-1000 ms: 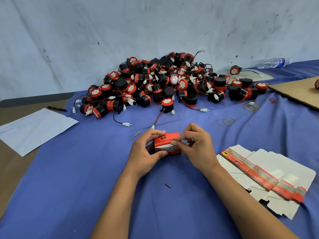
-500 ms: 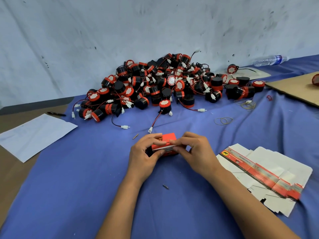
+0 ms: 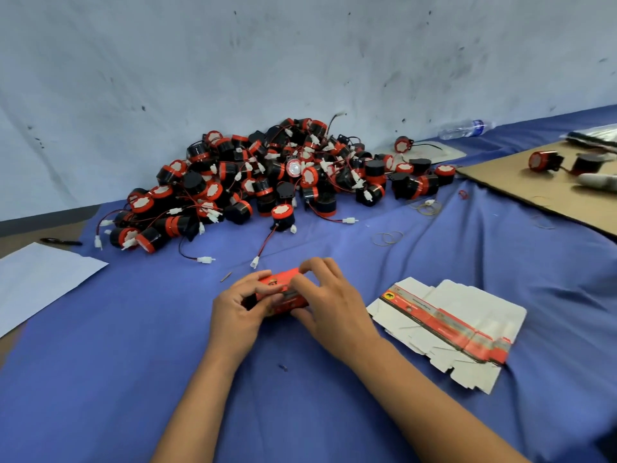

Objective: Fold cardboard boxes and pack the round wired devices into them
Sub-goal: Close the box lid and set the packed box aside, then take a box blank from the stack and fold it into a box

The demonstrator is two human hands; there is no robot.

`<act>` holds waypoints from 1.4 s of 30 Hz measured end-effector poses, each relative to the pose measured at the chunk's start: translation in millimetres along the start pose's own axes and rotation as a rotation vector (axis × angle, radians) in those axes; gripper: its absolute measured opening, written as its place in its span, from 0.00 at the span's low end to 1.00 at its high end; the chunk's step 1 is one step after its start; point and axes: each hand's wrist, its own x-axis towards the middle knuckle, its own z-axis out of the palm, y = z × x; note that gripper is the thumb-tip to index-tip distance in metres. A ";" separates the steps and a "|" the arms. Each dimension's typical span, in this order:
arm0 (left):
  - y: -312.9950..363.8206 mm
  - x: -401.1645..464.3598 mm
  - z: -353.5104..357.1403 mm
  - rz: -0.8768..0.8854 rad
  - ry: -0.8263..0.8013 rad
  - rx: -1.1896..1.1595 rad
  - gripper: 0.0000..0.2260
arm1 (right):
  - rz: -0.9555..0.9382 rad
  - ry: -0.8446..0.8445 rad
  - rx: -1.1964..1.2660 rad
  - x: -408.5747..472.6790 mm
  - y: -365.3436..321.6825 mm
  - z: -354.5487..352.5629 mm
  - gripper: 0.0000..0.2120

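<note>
Blue cloth [image 3: 133, 362], both hands gripping red box [image 3: 279, 285]

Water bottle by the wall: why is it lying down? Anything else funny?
The water bottle lies on its side near the wall. The round devices sit in a tangled heap, and rubber bands lie loose on the cloth.

The small red folded cardboard box [image 3: 282, 290] bears large dark letters on its top face that look like "ST", partly covered by fingers. The flat unfolded white-and-red cardboard box blanks [image 3: 447, 324] carry a dark animal emblem on orange at the strip's end; their print is too small to read.
</note>
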 end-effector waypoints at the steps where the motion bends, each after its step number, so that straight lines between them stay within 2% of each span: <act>1: 3.4 -1.5 -0.2 -0.007 0.017 -0.022 0.11 | -0.013 -0.004 0.005 -0.2 -1.8 -7.6 0.13; 3: 19.1 -0.2 9.1 0.022 0.038 -0.046 0.10 | 0.006 0.018 0.054 -3.5 0.4 -32.6 0.15; 6: 65.8 6.3 43.9 0.101 0.008 -0.107 0.02 | 0.071 0.123 0.136 -11.8 8.9 -85.2 0.21; 10: 149.7 4.5 130.5 0.297 -0.174 -0.229 0.07 | 0.250 0.276 0.015 -41.3 34.7 -187.9 0.24; 15: 253.2 -42.6 261.5 0.489 -0.412 -0.329 0.05 | 0.558 0.468 -0.216 -128.5 56.4 -319.8 0.24; 18: 287.9 -83.9 321.0 0.632 -0.672 -0.190 0.01 | 0.856 0.377 -0.411 -192.3 68.5 -376.0 0.23; 20: 290.0 -105.9 345.3 0.633 -0.909 -0.065 0.05 | 1.012 0.246 -0.459 -223.8 73.2 -394.7 0.24; 22: 280.4 -120.3 358.9 0.626 -1.040 0.074 0.07 | 1.102 0.135 -0.414 -238.0 75.4 -398.1 0.24; 24: 271.6 -125.3 362.2 0.706 -1.010 0.158 0.06 | 1.169 0.048 -0.348 -241.3 77.9 -392.5 0.27; 27: 259.5 -114.3 348.5 0.731 -0.786 0.007 0.03 | 1.175 0.038 -0.363 -226.3 80.1 -382.6 0.30; 29: 235.5 -96.5 326.9 0.641 -0.556 0.009 0.02 | 1.077 0.107 -0.349 -201.2 74.0 -368.9 0.28; 31: 199.0 -72.7 296.4 0.426 -0.373 0.204 0.02 | 0.959 0.140 -0.247 -167.3 67.0 -345.4 0.25; 32: 177.0 -60.4 277.0 0.283 -0.320 0.385 0.01 | 0.899 0.091 -0.186 -148.4 66.4 -327.6 0.25; 33: 156.3 -49.9 259.2 0.128 -0.288 0.578 0.05 | 0.845 0.000 -0.145 -131.3 68.9 -307.7 0.25; 35: 123.7 -34.6 223.7 -0.135 -0.308 0.884 0.17 | 0.757 -0.277 -0.111 -96.7 79.4 -259.3 0.28; 36: 113.5 -31.5 211.5 -0.213 -0.343 0.977 0.23 | 0.729 -0.434 -0.104 -83.3 83.2 -235.0 0.31; 38: 99.3 -24.4 194.9 -0.300 -0.386 1.052 0.31 | 0.688 -0.712 -0.108 -63.3 87.7 -188.4 0.40; 39: 94.0 -20.2 189.7 -0.321 -0.379 1.031 0.32 | 0.663 -0.794 -0.129 -56.6 88.3 -168.2 0.42; 42: 85.0 -7.6 185.4 -0.332 -0.328 0.906 0.29 | 0.609 -0.797 -0.189 -45.2 89.8 -132.0 0.41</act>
